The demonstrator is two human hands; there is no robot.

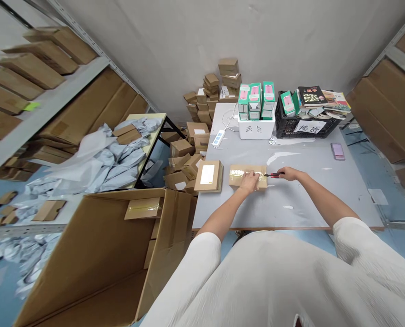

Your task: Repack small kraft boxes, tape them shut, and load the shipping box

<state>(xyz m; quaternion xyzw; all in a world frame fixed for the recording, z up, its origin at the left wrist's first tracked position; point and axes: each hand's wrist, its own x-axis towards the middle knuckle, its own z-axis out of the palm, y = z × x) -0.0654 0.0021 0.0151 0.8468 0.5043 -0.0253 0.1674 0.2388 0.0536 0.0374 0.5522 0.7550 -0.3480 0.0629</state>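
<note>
A small taped cardboard box (238,176) lies flat on the grey table (291,200). My left hand (250,180) presses down on the box's right half, fingers curled over it. My right hand (288,173) is closed round a red and black utility knife (273,174), whose tip points left at the box's right end. A second cardboard box with a white label (208,175) lies just left of the taped one, near the table's left edge.
At the table's back stand a white bin (256,128) of green and pink packages, a black crate (307,125) with books, and a power strip (218,138). A large open carton (96,254) is at left. Small boxes are piled on the floor (185,159) and shelves (35,68).
</note>
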